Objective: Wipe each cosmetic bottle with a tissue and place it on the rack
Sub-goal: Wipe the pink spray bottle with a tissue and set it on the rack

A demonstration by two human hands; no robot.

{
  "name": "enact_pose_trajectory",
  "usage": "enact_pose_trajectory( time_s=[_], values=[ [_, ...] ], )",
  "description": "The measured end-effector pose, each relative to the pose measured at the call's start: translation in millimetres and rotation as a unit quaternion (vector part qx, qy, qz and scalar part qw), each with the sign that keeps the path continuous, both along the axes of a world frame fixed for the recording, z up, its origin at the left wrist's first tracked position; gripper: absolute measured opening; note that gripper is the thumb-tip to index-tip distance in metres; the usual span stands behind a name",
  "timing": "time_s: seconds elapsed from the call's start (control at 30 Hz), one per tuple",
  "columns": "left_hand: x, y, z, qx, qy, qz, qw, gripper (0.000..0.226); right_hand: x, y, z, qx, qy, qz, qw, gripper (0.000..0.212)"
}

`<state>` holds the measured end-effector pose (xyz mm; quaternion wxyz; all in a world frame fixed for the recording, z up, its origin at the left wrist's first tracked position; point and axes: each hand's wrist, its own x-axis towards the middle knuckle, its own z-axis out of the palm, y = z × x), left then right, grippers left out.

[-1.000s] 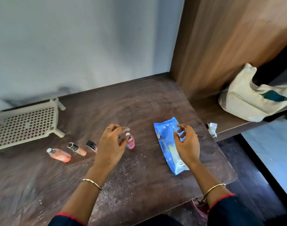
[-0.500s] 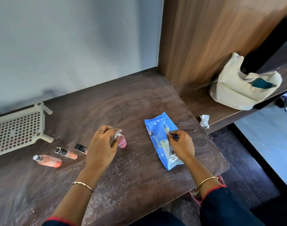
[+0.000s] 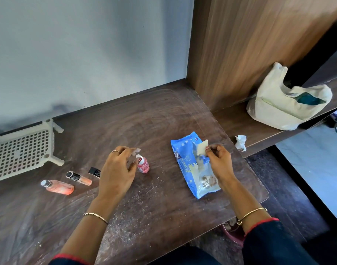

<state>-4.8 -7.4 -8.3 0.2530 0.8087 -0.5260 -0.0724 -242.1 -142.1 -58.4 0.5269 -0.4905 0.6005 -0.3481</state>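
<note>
A blue wipes pack (image 3: 184, 159) lies on the dusty brown table (image 3: 154, 115). My right hand (image 3: 220, 164) pinches its pale flap (image 3: 202, 147) and lifts it up. My left hand (image 3: 117, 169) hovers with relaxed fingers beside a small pink bottle (image 3: 143, 164) that stands upright, and holds nothing. Left of it lie a peach tube with a black cap (image 3: 78, 177), a pink bottle with a silver cap (image 3: 57, 186) and a dark-capped tube (image 3: 94, 171), partly hidden by my hand. The white perforated rack (image 3: 20, 150) sits at the far left.
A crumpled white tissue (image 3: 240, 142) lies on the lower shelf to the right, with a cream cloth bag (image 3: 284, 104) behind it. A wooden panel rises at the back right. The floor drops away beyond the table's right edge.
My right hand took the flap on the wipes pack and peeled it upward. My left hand stayed beside the small pink bottle. The view shifted right.
</note>
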Motion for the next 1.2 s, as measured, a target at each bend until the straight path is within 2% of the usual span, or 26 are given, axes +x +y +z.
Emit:
enact_pose_trajectory(
  time_s=[0.13, 0.27, 0.47, 0.77, 1.03, 1.2],
  values=[
    [1.5, 1.1, -3.0, -0.009, -0.001, 0.003, 1.000, 0.018, -0.8, -1.1, 11.7, 0.030, -0.086, -0.008, 0.996, 0.005],
    [5.2, 4.5, -5.3, -0.035, -0.042, 0.035, 0.998, 0.017, 2.7, 0.5, 18.8, 0.041, -0.150, -0.001, 0.988, 0.011],
    [9.6, 8.3, -6.5, -0.018, -0.034, 0.027, 0.999, 0.027, 20.8, 4.4, 28.4, 0.067, -0.193, 0.021, 0.979, 0.015],
    [7.3, 3.0, -6.7, 0.019, -0.025, 0.019, 0.999, 0.031, 47.6, 7.4, 42.0, 0.151, -0.264, 0.046, 0.952, 0.024],
    [2.4, 0.2, -4.0, 0.017, -0.049, 0.017, 0.998, 0.025, 52.2, 4.8, 48.5, 0.256, -0.399, 0.042, 0.879, 0.023],
    [3.0, -0.6, -3.5, 0.026, -0.056, 0.014, 0.998, 0.022, 58.8, 4.4, 45.9, 0.218, -0.350, 0.076, 0.908, 0.034]
  ],
)
